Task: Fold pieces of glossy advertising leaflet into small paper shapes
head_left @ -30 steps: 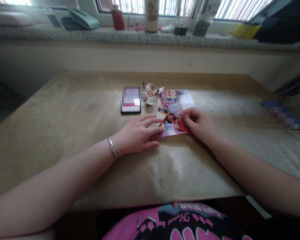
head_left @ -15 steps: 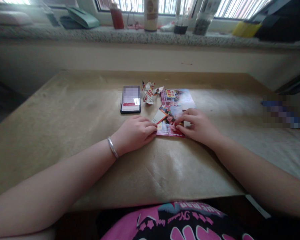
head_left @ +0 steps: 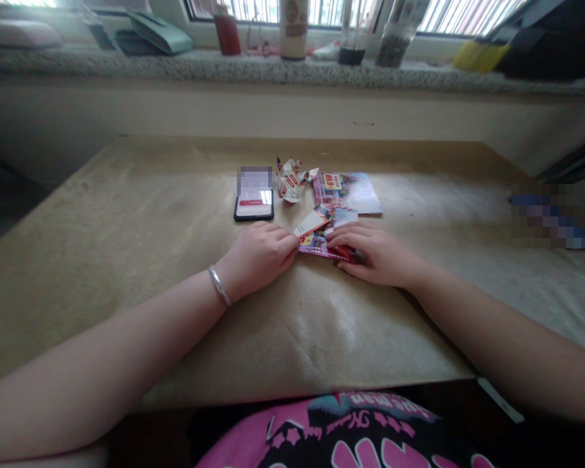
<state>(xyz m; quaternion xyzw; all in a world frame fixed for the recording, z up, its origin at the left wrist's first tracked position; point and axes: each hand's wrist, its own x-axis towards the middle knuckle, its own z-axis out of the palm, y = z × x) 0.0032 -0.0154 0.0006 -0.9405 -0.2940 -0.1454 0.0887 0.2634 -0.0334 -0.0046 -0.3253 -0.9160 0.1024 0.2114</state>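
A colourful printed paper sheet [head_left: 344, 195] lies on the brown-paper-covered table [head_left: 141, 214], its near part folded over. My left hand [head_left: 258, 257], fingers curled, pinches the folded near-left corner [head_left: 312, 224], where a white flap stands up. My right hand [head_left: 375, 252] lies with fingers stretched flat, pressing the folded near edge down. A silver bangle [head_left: 219, 286] is on my left wrist.
A black phone [head_left: 254, 201] lies just left of the sheet, with a crumpled printed paper [head_left: 290, 181] behind. The stone windowsill [head_left: 273, 68] carries a red cup [head_left: 224, 32], jars and a green case [head_left: 160, 36]. A pixelated object [head_left: 556, 218] sits far right.
The near part of the sheet has been folded further over. My left hand's fingers curled in from flat, and my right hand slid toward me and flattened onto the fold.
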